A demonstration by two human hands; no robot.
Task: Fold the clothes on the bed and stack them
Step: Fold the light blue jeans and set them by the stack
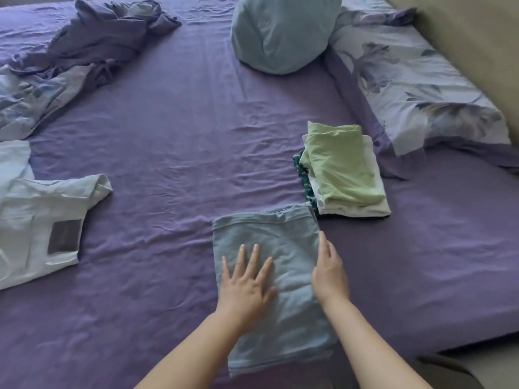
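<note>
A light blue garment (283,310), folded into a long rectangle, lies on the purple bed sheet (174,153) in front of me. My left hand (247,284) lies flat on its middle with fingers spread. Along the garment's right edge my right hand (328,270) rests with straight fingers, touching the fold. Just beyond it stands a stack of folded clothes (345,175): a green piece on top, white under it, a teal patterned one at the bottom. A pale blue shirt (42,223) lies spread out at the left.
A crumpled purple garment (106,37) and a flowered duvet (31,99) lie at the far left. A round blue pillow (280,32) sits at the back, a flowered pillow (421,88) at the right against a beige headboard (477,51).
</note>
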